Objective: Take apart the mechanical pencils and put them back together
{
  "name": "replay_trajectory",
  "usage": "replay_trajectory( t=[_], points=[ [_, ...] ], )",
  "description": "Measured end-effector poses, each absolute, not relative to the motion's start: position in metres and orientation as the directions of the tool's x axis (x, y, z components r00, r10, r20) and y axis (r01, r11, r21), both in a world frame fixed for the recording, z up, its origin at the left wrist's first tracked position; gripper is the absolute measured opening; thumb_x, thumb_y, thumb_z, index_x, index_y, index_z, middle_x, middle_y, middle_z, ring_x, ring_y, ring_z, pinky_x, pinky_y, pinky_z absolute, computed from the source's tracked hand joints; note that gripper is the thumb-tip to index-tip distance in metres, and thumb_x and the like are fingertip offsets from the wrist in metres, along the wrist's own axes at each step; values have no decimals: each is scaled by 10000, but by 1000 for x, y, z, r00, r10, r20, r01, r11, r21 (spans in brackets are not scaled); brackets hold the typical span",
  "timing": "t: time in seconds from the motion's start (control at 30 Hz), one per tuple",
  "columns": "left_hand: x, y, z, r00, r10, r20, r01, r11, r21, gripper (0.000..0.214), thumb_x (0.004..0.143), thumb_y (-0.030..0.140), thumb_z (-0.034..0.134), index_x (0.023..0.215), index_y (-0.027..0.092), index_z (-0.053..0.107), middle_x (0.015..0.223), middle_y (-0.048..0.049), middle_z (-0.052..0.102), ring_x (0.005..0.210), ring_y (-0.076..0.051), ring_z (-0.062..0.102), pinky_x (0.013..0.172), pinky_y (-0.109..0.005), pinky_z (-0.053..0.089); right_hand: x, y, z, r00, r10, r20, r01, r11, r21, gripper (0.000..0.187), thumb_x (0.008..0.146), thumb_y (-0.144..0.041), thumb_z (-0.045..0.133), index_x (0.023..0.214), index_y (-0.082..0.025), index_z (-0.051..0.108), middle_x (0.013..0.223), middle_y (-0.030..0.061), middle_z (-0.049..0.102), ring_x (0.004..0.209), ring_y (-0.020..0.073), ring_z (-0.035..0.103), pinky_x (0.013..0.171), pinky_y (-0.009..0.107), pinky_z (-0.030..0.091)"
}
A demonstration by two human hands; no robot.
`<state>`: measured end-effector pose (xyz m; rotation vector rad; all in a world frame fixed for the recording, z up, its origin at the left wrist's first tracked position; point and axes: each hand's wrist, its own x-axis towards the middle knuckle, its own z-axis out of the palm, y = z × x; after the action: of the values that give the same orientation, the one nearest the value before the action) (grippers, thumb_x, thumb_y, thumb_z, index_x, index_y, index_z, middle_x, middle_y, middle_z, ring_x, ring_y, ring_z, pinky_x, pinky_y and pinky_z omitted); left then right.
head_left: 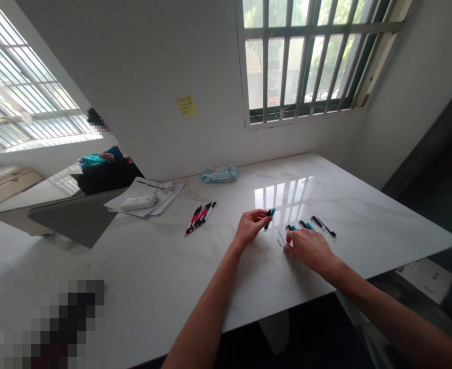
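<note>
My left hand (250,225) is closed around a teal and black pen (269,217), held just above the white marble table (164,271). My right hand (306,247) rests on the table with fingers curled over small pen parts (281,237), pinching something I cannot make out. Right beside it lie a few more teal and black pens (306,225) and a black pen (325,227). A bundle of red and black pens (200,216) lies to the left of my left hand.
A stack of papers with a white device (143,199) sits at the back left. A pack of wet wipes (218,174) lies near the wall. A yellow sticky note (187,105) hangs on the wall. The table's edge runs close on the right.
</note>
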<state>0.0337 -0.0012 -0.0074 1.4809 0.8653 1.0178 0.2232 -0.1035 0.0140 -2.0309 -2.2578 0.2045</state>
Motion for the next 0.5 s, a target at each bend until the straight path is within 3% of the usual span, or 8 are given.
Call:
replay_trajectory(
  t=[0.3, 0.5],
  points=[
    [34, 0, -10, 359, 922, 142, 11, -157, 988, 417, 719, 458, 879, 958, 124, 804, 850, -98, 764, 722, -180, 681, 684, -295, 531, 214, -94, 13, -5, 999, -37, 995, 1, -104, 193, 951, -269, 617, 942, -192, 794, 938, 171, 795, 887, 313, 771, 689, 331, 526],
    [32, 1, -7, 329, 930, 162, -4, -170, 985, 394, 723, 448, 875, 953, 136, 805, 825, -81, 764, 722, -187, 691, 664, -293, 535, 210, -86, 15, 13, 1000, -21, 989, -16, -146, 190, 920, -226, 606, 911, -168, 786, 922, 174, 792, 924, 315, 756, 676, 325, 504]
  ],
)
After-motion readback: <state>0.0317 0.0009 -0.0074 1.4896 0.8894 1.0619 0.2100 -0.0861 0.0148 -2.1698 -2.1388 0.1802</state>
